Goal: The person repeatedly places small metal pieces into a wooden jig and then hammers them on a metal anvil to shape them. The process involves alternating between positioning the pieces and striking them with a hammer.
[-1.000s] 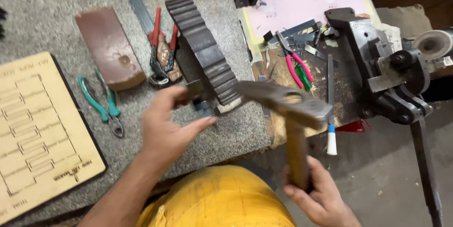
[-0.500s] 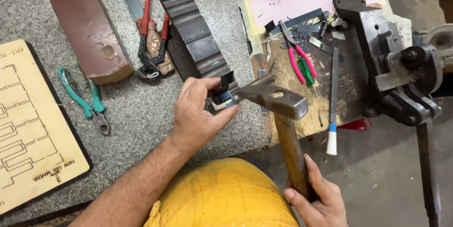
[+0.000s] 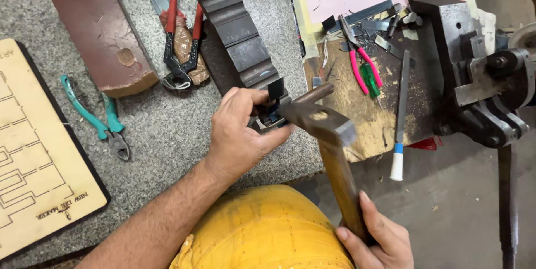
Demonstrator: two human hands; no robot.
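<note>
My left hand (image 3: 241, 135) pinches a small dark bent metal piece (image 3: 274, 97) and holds it against the near end of a long black stepped steel block (image 3: 234, 29) lying on the grey stone bench (image 3: 167, 135). My right hand (image 3: 375, 236) grips the lower end of a wooden-handled hammer (image 3: 329, 146). The hammer's steel head (image 3: 319, 117) hovers just right of the metal piece, close to my left fingers.
Teal-handled pliers (image 3: 97, 119), red-handled snips (image 3: 180, 34) and a brown block (image 3: 100, 31) lie on the bench. A pale wooden laser-cut board (image 3: 33, 163) sits at left. A bench vise (image 3: 474, 68), a file (image 3: 400, 112), pink pliers (image 3: 364, 65) and metal scraps are at right.
The hammer head has dropped closer to the metal piece. My left hand went from reaching to pinching the piece against the block's end, and the view moved nearer.
</note>
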